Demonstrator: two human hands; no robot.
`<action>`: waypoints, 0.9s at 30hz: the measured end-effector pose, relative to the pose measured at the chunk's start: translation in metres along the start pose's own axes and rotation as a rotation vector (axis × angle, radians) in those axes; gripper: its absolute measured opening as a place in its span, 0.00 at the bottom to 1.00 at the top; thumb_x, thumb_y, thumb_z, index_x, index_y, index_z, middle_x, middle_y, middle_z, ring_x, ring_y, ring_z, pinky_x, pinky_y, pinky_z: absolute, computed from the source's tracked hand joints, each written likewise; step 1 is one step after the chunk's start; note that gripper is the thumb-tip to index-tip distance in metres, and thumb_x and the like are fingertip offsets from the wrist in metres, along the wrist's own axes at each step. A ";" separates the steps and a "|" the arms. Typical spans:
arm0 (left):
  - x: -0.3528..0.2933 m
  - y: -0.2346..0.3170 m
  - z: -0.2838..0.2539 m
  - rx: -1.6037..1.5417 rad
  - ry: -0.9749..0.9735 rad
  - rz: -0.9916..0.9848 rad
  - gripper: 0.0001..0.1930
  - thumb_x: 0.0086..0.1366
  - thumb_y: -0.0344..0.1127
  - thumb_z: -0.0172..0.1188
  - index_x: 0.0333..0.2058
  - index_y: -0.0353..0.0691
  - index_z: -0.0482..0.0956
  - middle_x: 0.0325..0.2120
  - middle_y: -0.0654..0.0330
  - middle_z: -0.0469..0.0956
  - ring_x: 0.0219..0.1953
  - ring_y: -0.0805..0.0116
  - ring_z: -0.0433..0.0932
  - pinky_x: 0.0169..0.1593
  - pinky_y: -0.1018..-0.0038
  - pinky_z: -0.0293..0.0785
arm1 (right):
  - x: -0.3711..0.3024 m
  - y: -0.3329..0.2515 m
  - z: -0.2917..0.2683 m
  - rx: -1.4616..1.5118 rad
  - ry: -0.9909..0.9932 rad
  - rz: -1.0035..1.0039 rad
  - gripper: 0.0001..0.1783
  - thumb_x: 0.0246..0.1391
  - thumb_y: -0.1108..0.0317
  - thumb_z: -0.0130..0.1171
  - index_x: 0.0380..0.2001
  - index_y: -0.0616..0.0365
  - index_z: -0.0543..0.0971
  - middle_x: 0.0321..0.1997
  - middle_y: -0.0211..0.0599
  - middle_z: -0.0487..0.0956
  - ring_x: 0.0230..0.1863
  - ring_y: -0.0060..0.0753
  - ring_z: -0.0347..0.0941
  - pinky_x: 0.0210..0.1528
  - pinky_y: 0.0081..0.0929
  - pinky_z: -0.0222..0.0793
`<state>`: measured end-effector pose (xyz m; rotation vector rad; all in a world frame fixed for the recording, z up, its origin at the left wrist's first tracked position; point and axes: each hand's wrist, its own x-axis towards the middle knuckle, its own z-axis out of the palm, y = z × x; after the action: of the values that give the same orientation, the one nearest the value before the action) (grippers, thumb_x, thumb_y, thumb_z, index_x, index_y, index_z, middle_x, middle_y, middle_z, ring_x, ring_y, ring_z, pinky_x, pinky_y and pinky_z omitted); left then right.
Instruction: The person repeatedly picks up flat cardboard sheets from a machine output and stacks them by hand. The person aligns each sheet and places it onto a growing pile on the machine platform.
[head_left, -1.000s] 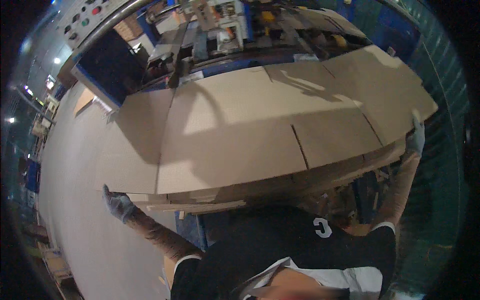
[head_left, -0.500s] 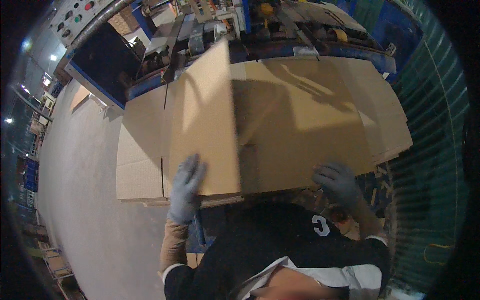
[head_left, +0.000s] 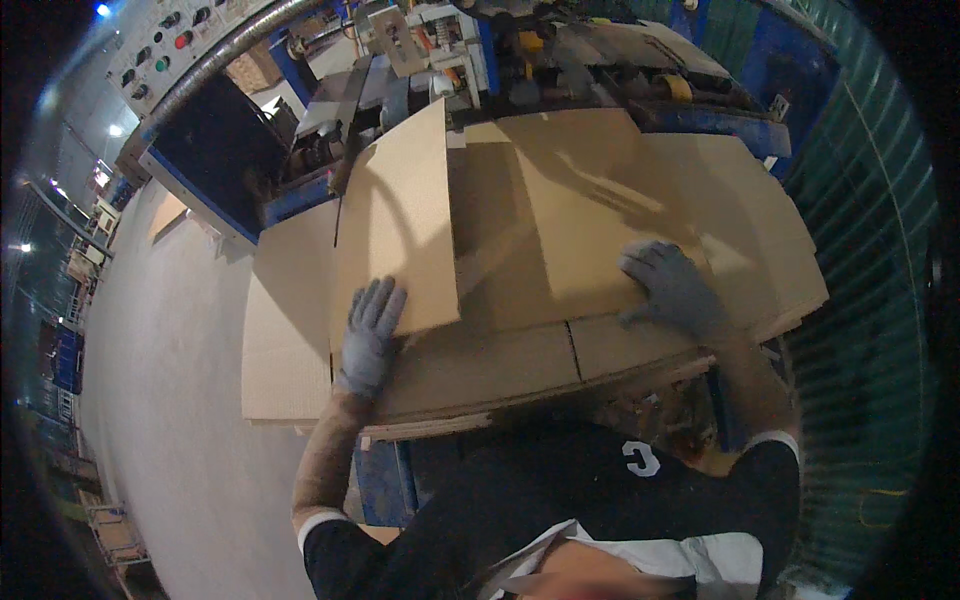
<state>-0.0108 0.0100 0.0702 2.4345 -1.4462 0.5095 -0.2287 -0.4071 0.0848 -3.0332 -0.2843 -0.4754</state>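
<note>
A brown cardboard sheet (head_left: 585, 240) lies across a stack of flat cardboard (head_left: 480, 370), its far edge at the machine's front. Its left panel (head_left: 410, 230) is folded up and slants over the sheet. My left hand (head_left: 370, 335), in a grey glove, rests with fingers stretched out on the lower left edge of that panel. On the sheet's near right part lies my right hand (head_left: 672, 290), also gloved, palm down with its fingers apart. Neither hand wraps round anything.
A machine with rollers and belts (head_left: 530, 80) stands directly beyond the stack. At the far left is a control panel (head_left: 180, 45) with buttons above a blue frame (head_left: 215, 160). A green corrugated wall (head_left: 870, 300) runs along the right; grey floor (head_left: 160, 340) lies left.
The sheet with its raised panel has slid away from me toward the machine, baring the stack's near part. Both hands have moved forward with it.
</note>
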 end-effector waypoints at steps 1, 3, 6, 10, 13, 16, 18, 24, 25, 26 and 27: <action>0.018 -0.012 0.009 -0.035 0.062 0.010 0.29 0.56 0.32 0.56 0.59 0.42 0.66 0.59 0.50 0.65 0.62 0.48 0.63 0.64 0.52 0.56 | 0.015 0.010 0.003 -0.007 -0.001 -0.004 0.41 0.38 0.35 0.63 0.49 0.57 0.76 0.58 0.45 0.70 0.61 0.50 0.63 0.64 0.45 0.55; 0.050 -0.032 0.026 -0.064 0.129 0.022 0.30 0.56 0.32 0.57 0.59 0.42 0.66 0.59 0.50 0.65 0.61 0.48 0.63 0.64 0.52 0.56 | 0.040 0.030 0.011 0.025 -0.003 0.071 0.42 0.39 0.34 0.62 0.50 0.56 0.75 0.59 0.43 0.69 0.61 0.48 0.62 0.64 0.44 0.55; 0.100 -0.058 0.051 -0.008 0.135 0.026 0.30 0.56 0.32 0.58 0.60 0.42 0.65 0.59 0.50 0.66 0.61 0.48 0.63 0.64 0.52 0.55 | 0.071 0.065 0.025 0.005 0.031 0.149 0.41 0.41 0.35 0.61 0.51 0.56 0.75 0.59 0.42 0.70 0.60 0.47 0.63 0.62 0.42 0.57; 0.149 -0.073 0.075 0.278 0.119 -0.193 0.33 0.58 0.39 0.60 0.62 0.41 0.61 0.59 0.49 0.65 0.63 0.49 0.61 0.64 0.50 0.54 | 0.107 0.081 0.063 -0.219 0.130 0.250 0.36 0.48 0.38 0.57 0.50 0.56 0.76 0.60 0.40 0.68 0.59 0.49 0.64 0.61 0.42 0.59; 0.150 -0.078 0.078 0.349 0.140 -0.501 0.38 0.58 0.45 0.61 0.63 0.38 0.57 0.60 0.47 0.64 0.64 0.50 0.60 0.63 0.48 0.53 | 0.120 0.074 0.071 -0.297 0.066 0.443 0.33 0.50 0.42 0.58 0.54 0.51 0.73 0.58 0.44 0.72 0.62 0.49 0.61 0.62 0.43 0.58; 0.093 -0.092 0.055 0.222 0.294 -0.611 0.38 0.57 0.52 0.62 0.59 0.31 0.62 0.56 0.42 0.67 0.59 0.44 0.65 0.60 0.54 0.60 | 0.067 0.072 0.047 -0.045 0.074 0.508 0.32 0.56 0.47 0.55 0.59 0.53 0.68 0.65 0.46 0.64 0.63 0.49 0.61 0.62 0.46 0.58; 0.010 -0.099 0.028 0.421 0.385 -0.790 0.39 0.57 0.60 0.58 0.54 0.28 0.67 0.53 0.39 0.70 0.53 0.42 0.69 0.55 0.59 0.66 | -0.030 0.092 0.003 0.818 0.272 0.281 0.31 0.58 0.55 0.55 0.60 0.59 0.65 0.64 0.48 0.65 0.61 0.45 0.63 0.59 0.43 0.62; -0.170 -0.094 -0.017 -0.201 0.690 -1.713 0.45 0.56 0.59 0.61 0.54 0.18 0.63 0.51 0.36 0.71 0.48 0.48 0.75 0.46 0.62 0.74 | -0.213 0.131 0.017 0.573 0.928 1.429 0.33 0.58 0.60 0.55 0.62 0.66 0.62 0.58 0.50 0.72 0.56 0.42 0.69 0.56 0.33 0.66; -0.179 -0.094 -0.020 -0.146 0.611 -1.732 0.45 0.56 0.57 0.62 0.56 0.18 0.62 0.52 0.37 0.70 0.50 0.48 0.74 0.49 0.62 0.73 | -0.220 0.137 0.022 0.591 0.935 1.427 0.32 0.59 0.59 0.55 0.61 0.66 0.63 0.57 0.49 0.72 0.55 0.41 0.70 0.56 0.33 0.67; -0.182 -0.093 -0.022 -0.084 0.571 -1.664 0.45 0.56 0.56 0.62 0.57 0.19 0.60 0.53 0.37 0.69 0.52 0.48 0.73 0.51 0.62 0.72 | -0.221 0.141 0.025 0.609 0.952 1.421 0.31 0.59 0.58 0.54 0.61 0.66 0.64 0.57 0.47 0.73 0.54 0.39 0.71 0.55 0.33 0.68; -0.184 -0.091 -0.025 -0.176 0.638 -1.712 0.45 0.57 0.56 0.62 0.59 0.21 0.60 0.55 0.38 0.68 0.54 0.49 0.72 0.54 0.63 0.69 | -0.217 0.145 0.024 0.628 0.973 1.413 0.31 0.59 0.58 0.53 0.60 0.66 0.65 0.56 0.46 0.73 0.53 0.38 0.72 0.54 0.33 0.68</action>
<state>-0.0159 0.2075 0.0102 2.0637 0.8598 0.5101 -0.3973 -0.5845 -0.0097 -1.4660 1.2947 -1.1681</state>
